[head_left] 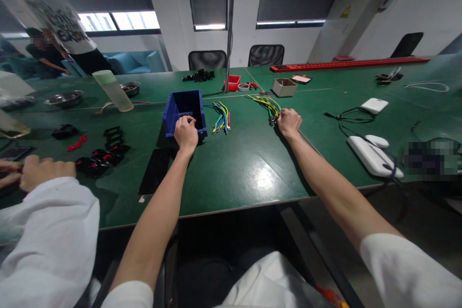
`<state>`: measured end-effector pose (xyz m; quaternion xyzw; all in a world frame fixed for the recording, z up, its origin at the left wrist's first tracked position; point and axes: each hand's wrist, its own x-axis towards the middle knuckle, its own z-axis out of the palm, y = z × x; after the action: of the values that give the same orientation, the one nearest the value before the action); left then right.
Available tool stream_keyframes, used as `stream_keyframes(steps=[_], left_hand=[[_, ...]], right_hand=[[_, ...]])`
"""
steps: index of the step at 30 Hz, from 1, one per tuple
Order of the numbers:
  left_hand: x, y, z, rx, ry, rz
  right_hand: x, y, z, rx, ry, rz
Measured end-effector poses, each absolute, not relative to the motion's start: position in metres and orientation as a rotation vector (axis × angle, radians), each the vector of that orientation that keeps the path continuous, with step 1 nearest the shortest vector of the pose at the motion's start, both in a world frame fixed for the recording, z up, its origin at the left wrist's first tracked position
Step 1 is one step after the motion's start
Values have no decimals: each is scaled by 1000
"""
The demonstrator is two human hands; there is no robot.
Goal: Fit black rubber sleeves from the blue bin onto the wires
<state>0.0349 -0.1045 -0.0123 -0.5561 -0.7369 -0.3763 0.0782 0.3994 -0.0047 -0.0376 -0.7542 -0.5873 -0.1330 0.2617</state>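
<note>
My left hand is at the front opening of a blue plastic bin, fingers curled together; whatever they hold is hidden. Dark small parts seem to lie inside the bin. Right of it is a small bundle of blue, yellow and green wires with metal lug ends. Farther right, my right hand is closed at the lug end of a second bundle of yellow, green and blue wires, its fingertips pinched on that end. A black phone-like slab lies beside my left forearm.
A co-worker's hand is at the left, near black and red parts. A bottle stands behind. A red bin and a cardboard box sit farther back. White devices with cables lie right on the green table.
</note>
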Motion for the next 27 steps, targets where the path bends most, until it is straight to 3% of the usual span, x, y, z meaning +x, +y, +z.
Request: stream_keyframes(steps=[27], left_hand=[[38,-101,-22,-1489,-2253,-1027]], right_hand=[[412,14,-53,-2039,-1593,-218]])
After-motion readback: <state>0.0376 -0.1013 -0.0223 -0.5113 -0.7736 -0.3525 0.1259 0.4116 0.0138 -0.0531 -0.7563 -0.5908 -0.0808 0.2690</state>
